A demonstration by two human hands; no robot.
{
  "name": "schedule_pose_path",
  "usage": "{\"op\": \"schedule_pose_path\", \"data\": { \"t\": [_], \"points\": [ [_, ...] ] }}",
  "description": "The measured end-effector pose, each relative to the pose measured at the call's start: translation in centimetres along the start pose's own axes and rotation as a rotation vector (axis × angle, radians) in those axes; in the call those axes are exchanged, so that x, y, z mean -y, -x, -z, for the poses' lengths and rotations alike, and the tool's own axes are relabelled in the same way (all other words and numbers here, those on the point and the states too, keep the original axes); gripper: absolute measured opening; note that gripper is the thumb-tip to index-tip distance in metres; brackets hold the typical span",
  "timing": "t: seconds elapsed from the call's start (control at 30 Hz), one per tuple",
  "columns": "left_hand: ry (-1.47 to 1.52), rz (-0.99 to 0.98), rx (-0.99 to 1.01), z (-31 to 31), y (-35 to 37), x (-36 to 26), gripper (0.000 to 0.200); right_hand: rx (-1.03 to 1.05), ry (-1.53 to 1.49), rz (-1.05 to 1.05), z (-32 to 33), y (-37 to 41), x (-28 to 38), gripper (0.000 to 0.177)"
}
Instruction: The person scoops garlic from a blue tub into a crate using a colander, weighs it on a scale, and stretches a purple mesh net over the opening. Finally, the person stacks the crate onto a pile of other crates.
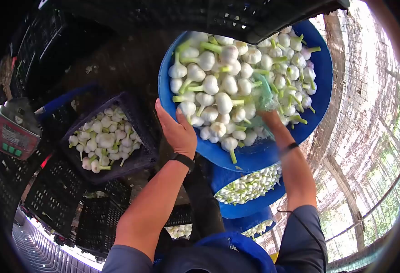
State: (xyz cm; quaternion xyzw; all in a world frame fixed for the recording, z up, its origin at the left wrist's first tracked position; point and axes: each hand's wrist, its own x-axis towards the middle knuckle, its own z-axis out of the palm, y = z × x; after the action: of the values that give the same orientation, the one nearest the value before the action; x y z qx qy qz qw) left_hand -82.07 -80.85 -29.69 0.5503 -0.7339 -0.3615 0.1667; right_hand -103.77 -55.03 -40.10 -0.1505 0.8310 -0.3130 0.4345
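A large blue tub (320,98) is full of white garlic bulbs (225,102) with short green stems. My left hand (178,132) rests at the tub's left rim, fingers apart and pointing up, beside the nearest bulbs. Inside the tub, my right hand (269,116) reaches among the garlic at a translucent green object (263,88), blurred, perhaps a bag or scoop. The fingers of that hand are mostly hidden by it and the bulbs.
At the left, a dark crate (138,166) holds more garlic, near a scale with a red display panel (15,136). Black crates (56,195) stand lower left, and another hangs over the tub's top. Below are more blue tubs (236,210) of garlic. Mesh wall at right.
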Motion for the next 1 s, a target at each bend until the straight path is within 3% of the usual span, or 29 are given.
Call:
{"op": "schedule_pose_path", "data": {
  "t": [0.03,0.1,0.13,0.23,0.3,0.43,0.53,0.8,0.9,1.0],
  "points": [
    [0.001,0.000,-0.001,0.0,0.2,0.0,0.058,0.000,0.000,0.001,-1.5,-2.0,-3.8,0.032],
    [0.013,0.022,0.009,0.1,-0.1,0.0,0.059,-0.009,0.990,0.697,-4.2,-5.6,-9.8,0.031],
    [0.007,0.015,0.004,0.3,-0.1,0.1,0.059,-0.014,0.981,0.702,-4.4,-5.2,-6.3,0.031],
    [0.015,-0.008,0.036,0.3,-0.2,0.5,0.059,0.098,-0.458,-0.330,-2.8,-2.7,5.1,0.026],
    [0.025,-0.006,0.039,0.4,-0.1,0.7,0.059,0.137,-0.399,-0.365,-0.4,-1.0,7.2,0.030],
    [0.026,-0.022,0.040,0.5,0.0,0.6,0.059,0.133,-0.358,-0.349,2.8,1.4,5.2,0.033],
    [0.006,-0.050,0.024,0.6,0.0,0.5,0.058,0.090,-0.423,-0.430,4.1,3.1,5.2,0.033],
    [0.020,-0.115,-0.008,0.7,0.2,0.3,0.059,0.047,-0.594,-0.339,5.9,8.8,5.2,0.028],
    [0.030,-0.054,0.006,1.3,0.3,0.1,0.060,-0.131,-0.641,-0.377,6.1,12.1,4.7,0.030],
    [0.055,-0.114,0.055,2.2,0.2,1.4,0.060,-0.318,-0.564,-0.425,7.1,16.0,3.8,0.033]
  ]
}}
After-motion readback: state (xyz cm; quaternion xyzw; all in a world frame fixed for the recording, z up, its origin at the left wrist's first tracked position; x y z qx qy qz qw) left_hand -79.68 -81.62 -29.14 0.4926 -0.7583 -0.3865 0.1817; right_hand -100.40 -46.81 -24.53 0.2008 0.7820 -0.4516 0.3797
